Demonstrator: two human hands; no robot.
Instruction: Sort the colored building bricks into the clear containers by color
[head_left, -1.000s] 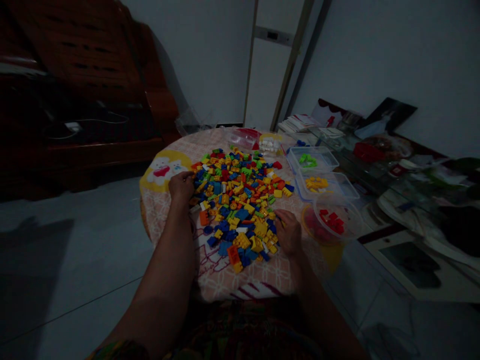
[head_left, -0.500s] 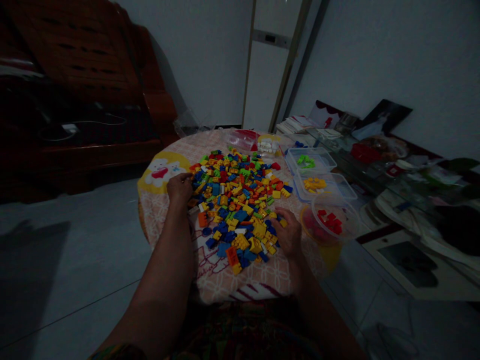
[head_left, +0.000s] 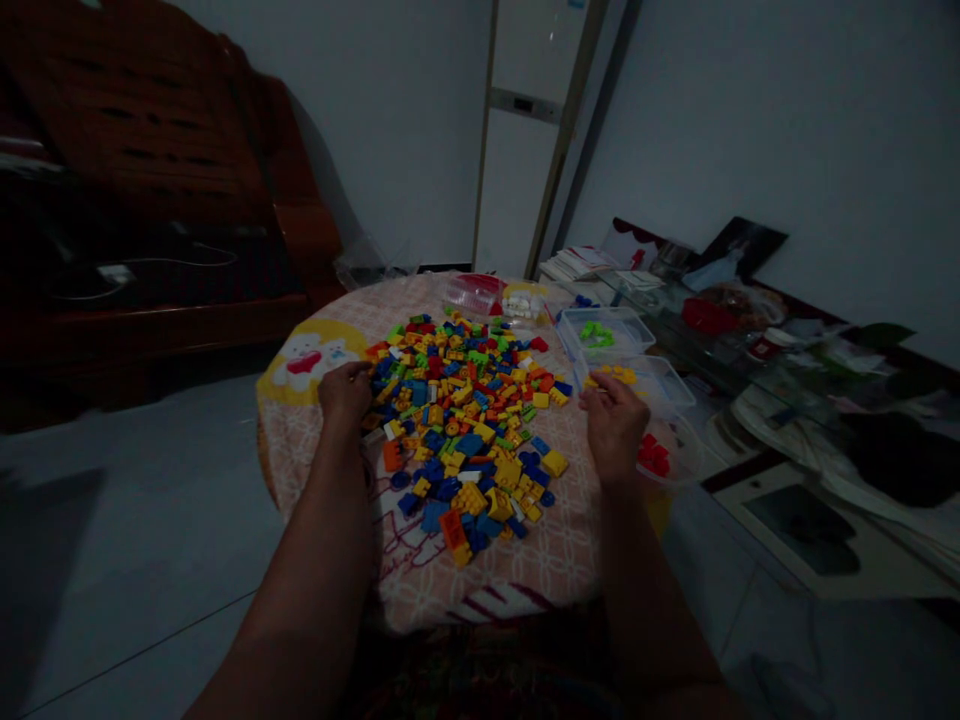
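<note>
A broad pile of mixed toy building bricks (head_left: 457, 400) in yellow, blue, red, orange and green lies on the cloth-covered round table (head_left: 555, 570). At the pile's left edge is my left hand (head_left: 345, 395), its fingers curled together; what they may hold is hidden. My right hand (head_left: 616, 430) is raised right of the pile, thumb and fingers pinched; anything between them is too small and dark to name. It is before a clear box with yellow bricks (head_left: 622, 375). Partly behind it, red bricks (head_left: 654, 455) sit in a round clear tub (head_left: 694, 455).
Farther back on the right stands a clear box (head_left: 643, 330) with green pieces (head_left: 596, 334). White pieces (head_left: 523, 305) lie in clear packaging at the back. A cluttered glass side table (head_left: 675, 300) adjoins the right side. A wooden bench (head_left: 300, 220) stands to the left.
My right hand has lifted off the right edge of the pile and moved right, toward the clear boxes. My left hand stays at the pile's left edge. The camera view has shifted slightly.
</note>
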